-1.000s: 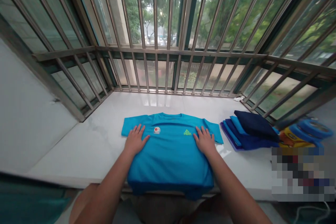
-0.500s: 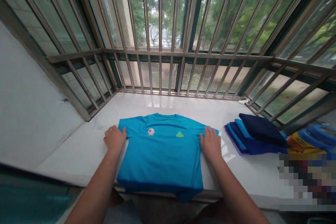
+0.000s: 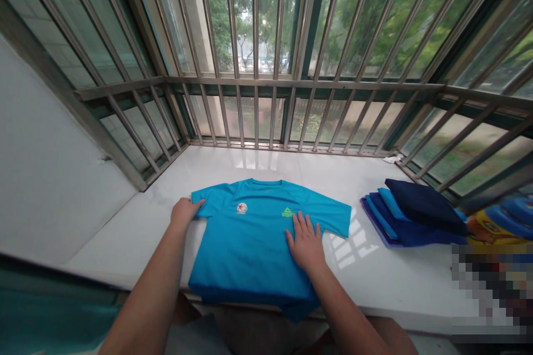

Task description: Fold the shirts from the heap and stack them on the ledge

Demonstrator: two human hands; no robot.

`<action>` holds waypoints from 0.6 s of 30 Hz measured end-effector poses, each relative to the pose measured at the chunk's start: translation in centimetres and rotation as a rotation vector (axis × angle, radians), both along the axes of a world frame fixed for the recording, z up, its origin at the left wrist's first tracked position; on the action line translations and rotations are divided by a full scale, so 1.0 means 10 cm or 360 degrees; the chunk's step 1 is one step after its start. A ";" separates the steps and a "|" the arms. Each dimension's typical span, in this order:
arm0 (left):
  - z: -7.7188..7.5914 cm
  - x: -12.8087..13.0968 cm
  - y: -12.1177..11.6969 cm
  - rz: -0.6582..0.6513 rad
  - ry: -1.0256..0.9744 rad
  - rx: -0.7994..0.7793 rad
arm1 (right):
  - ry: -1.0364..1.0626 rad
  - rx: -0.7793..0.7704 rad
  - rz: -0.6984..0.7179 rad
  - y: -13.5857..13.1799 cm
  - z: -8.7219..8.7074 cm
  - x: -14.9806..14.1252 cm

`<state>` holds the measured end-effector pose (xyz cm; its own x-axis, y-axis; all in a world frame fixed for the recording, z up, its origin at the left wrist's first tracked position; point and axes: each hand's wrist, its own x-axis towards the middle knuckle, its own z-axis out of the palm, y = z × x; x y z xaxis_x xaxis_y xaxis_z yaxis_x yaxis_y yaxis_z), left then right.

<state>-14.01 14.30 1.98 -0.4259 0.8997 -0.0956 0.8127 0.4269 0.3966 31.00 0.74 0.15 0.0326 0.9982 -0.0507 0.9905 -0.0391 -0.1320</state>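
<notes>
A turquoise T-shirt [image 3: 250, 244] lies spread face up, with a round emblem on one side of the chest and a green logo on the other. Its lower hem hangs over the front edge of the white ledge [image 3: 358, 283]. At the sleeve on the left, my left hand [image 3: 184, 214] is closed on the fabric edge, thumb on top; its other fingers are partly hidden. My right hand [image 3: 306, 241] rests flat on the chest just below the green logo, fingers spread. The sleeve on the right lies flat and free of my hand.
To the right sits a stack of folded clothes [image 3: 420, 211] in blue, purple and navy. Beyond it stands a yellow container with a blue lid [image 3: 510, 213], near a blurred patch. Metal window bars [image 3: 256, 116] border the back and sides. A white wall [image 3: 54, 166] is on the left.
My right hand has moved left from the right sleeve onto the shirt's chest, and that sleeve now lies spread out. My left hand stays at the left sleeve, with its fingers more curled.
</notes>
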 end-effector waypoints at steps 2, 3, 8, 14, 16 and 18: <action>0.04 -0.01 0.02 -0.0040 -0.0026 -0.0071 | -0.0001 0.0004 0.0001 0.00 0.00 -0.01; 0.06 0.00 0.03 -0.0067 -0.0041 -0.0099 | -0.0001 0.0006 0.0001 0.00 0.00 -0.01; 0.26 0.28 0.14 -0.0228 -0.0111 0.0064 | -0.0007 0.0004 -0.0003 0.00 0.00 -0.01; 0.38 0.84 -0.12 -0.0956 -0.1012 0.0369 | -0.0022 0.0019 -0.0003 -0.01 -0.01 -0.01; 0.32 0.88 -0.26 -0.0986 -0.1035 0.0446 | -0.0025 0.0026 0.0004 -0.01 -0.01 -0.01; 0.21 0.85 -0.39 -0.0942 -0.0747 0.0482 | -0.0029 0.0031 0.0007 -0.01 -0.02 -0.01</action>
<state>-5.49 10.36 4.05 0.1522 0.9787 0.1376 0.5905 -0.2017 0.7814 30.90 0.66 0.00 0.0288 0.9991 -0.0306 0.9929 -0.0322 -0.1144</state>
